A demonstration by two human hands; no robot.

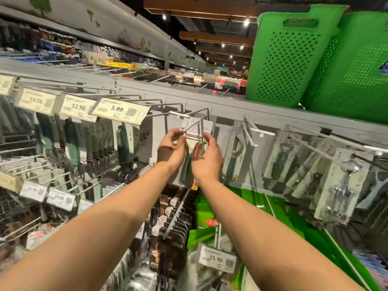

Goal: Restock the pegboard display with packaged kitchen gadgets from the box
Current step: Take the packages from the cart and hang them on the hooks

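A carded kitchen gadget with a dark green handle (186, 171) hangs upright between my two hands at the grey pegboard (226, 110). My left hand (171, 149) grips the left top of its card, right at the tip of a metal peg hook (190, 127). My right hand (206, 157) holds the card's right side, palm facing left. The top of the card is blurred, so I cannot tell if the hook passes through its hole. The box is not in view.
Hooks to the right carry a green peeler pack (234, 156), bottle openers (279, 158) and a corkscrew pack (340, 185). Price tags (120, 110) jut out at the left over rows of dark gadgets. Green baskets (294, 55) stand on top. A lower tag (216, 259) sticks out below.
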